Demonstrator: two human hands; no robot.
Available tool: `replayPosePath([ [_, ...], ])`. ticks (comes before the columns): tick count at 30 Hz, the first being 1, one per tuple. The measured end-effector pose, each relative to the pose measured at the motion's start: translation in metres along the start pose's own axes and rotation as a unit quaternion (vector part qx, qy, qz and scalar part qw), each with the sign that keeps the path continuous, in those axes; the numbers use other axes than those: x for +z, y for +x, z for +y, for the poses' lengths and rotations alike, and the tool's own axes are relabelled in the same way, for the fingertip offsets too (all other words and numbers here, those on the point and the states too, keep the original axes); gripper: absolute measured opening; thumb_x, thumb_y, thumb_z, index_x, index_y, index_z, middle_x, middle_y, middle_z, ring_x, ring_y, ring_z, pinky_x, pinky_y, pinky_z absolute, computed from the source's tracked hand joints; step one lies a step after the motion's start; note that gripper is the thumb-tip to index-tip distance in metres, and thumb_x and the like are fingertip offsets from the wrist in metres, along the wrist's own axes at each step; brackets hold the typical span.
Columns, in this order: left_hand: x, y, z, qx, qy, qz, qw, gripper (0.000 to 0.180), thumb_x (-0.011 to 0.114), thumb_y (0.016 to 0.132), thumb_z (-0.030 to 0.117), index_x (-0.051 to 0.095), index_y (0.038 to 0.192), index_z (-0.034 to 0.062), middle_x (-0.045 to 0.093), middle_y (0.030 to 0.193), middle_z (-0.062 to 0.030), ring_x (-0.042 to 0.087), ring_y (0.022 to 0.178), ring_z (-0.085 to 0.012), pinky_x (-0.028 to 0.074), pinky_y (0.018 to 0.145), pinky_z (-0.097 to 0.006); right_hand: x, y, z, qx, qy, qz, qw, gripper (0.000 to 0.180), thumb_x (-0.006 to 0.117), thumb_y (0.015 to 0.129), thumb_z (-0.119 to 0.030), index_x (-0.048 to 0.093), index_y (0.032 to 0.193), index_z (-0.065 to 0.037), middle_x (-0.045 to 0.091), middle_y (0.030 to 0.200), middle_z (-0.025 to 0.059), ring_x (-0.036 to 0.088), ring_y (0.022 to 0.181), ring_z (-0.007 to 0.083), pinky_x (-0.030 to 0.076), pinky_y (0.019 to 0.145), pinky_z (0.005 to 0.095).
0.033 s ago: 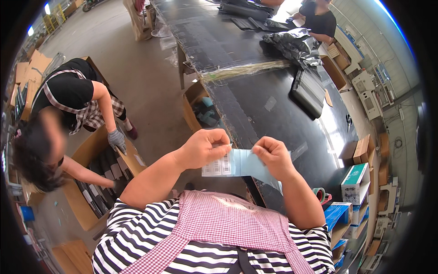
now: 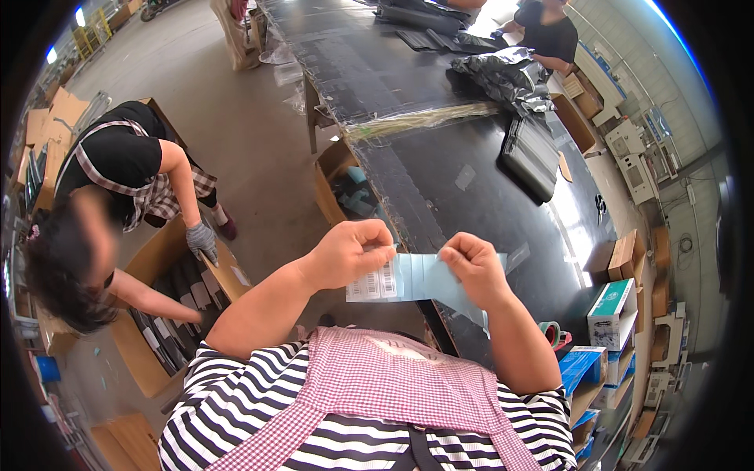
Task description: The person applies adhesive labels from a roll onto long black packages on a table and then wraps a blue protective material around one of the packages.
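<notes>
Standing beside her, I'd say the peeling is the step in hand: the label strip [image 2: 416, 279], a pale blue backing with a white barcoded sticker at its left end, is stretched between both hands just above the near edge of the long black bench [image 2: 440, 180]. The left hand [image 2: 349, 251] is pinched shut on the sticker end, thumb and forefinger at the strip's top corner, knuckles up, forearm running down toward seven o'clock. The right hand [image 2: 471, 267] is clenched on the blue backing at about three o'clock of the sticker, wrist bent inward, its forearm dropping toward five o'clock; a loose tail of backing hangs below it.

The next move, as I judge it, calls for a firm hold on the backing while the left fingertips lift the sticker's edge cleanly, without creasing it.

At nine o'clock a co-worker in a grey glove [image 2: 202, 239] bends over a cardboard box [image 2: 157, 259] of dark flat items. Stacked blue cartons [image 2: 611, 310] sit at four o'clock.
</notes>
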State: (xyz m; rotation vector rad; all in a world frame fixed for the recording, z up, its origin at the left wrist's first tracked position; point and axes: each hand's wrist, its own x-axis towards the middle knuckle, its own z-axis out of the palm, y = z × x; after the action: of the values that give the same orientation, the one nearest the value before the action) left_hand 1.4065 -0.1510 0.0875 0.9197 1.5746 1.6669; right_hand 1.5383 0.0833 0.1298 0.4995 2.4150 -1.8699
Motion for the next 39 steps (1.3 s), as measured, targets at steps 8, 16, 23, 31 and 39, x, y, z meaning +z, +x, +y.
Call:
replayPosePath([
  [8,-0.029,-0.018,-0.033,-0.112,0.094,-0.037,0.989,0.014,0.065,0.096,0.019,0.065,0.097,0.0053,0.068,0.085,-0.0059,0.063,0.080,-0.0140,0.050,0.073,-0.032,-0.050,0.005,0.052,-0.085,0.140,0.302,0.939,0.029,0.058,0.105,-0.027,0.060,0.081,-0.011,0.050,0.072,-0.0101,0.041,0.064,0.0008,0.033,0.056,0.0210],
  [16,0.002,-0.010,-0.053,0.010,0.192,-0.133,0.972,0.013,0.072,0.091,0.021,0.069,0.097,0.0091,0.055,0.140,-0.0152,0.058,0.123,-0.0337,0.048,0.099,-0.041,0.016,0.060,0.015,-0.171,0.271,0.272,0.907,0.025,0.057,0.106,-0.028,0.066,0.092,-0.008,0.061,0.082,-0.0052,0.055,0.075,0.0047,0.047,0.069,0.0224],
  [23,0.012,0.007,-0.057,-0.010,0.000,-0.009,1.000,0.013,0.074,0.090,0.016,0.072,0.097,0.0052,0.060,0.119,-0.0140,0.062,0.097,-0.0255,0.051,0.086,-0.035,0.076,0.091,-0.010,-0.088,0.419,0.140,0.893,0.021,0.055,0.106,-0.026,0.065,0.100,-0.008,0.070,0.098,0.0018,0.064,0.088,0.0123,0.052,0.080,0.0304],
  [31,-0.057,-0.040,-0.067,0.023,0.094,0.163,0.982,0.021,0.071,0.089,0.016,0.073,0.106,0.0044,0.069,0.102,-0.0155,0.068,0.096,-0.0323,0.054,0.082,-0.040,0.074,0.091,0.045,0.028,0.176,-0.097,0.979,0.020,0.074,0.094,-0.026,0.067,0.093,-0.008,0.067,0.123,0.0080,0.056,0.119,0.0172,0.039,0.104,0.0345],
  [39,-0.103,-0.105,-0.098,0.060,0.146,0.168,0.973,0.016,0.073,0.087,0.012,0.073,0.102,0.0055,0.069,0.113,-0.0133,0.066,0.102,-0.0292,0.052,0.089,-0.039,0.137,0.110,0.045,0.098,0.059,-0.292,0.950,0.007,0.072,0.085,-0.007,0.066,0.086,-0.005,0.062,0.084,-0.0010,0.055,0.077,0.0084,0.045,0.073,0.0248],
])
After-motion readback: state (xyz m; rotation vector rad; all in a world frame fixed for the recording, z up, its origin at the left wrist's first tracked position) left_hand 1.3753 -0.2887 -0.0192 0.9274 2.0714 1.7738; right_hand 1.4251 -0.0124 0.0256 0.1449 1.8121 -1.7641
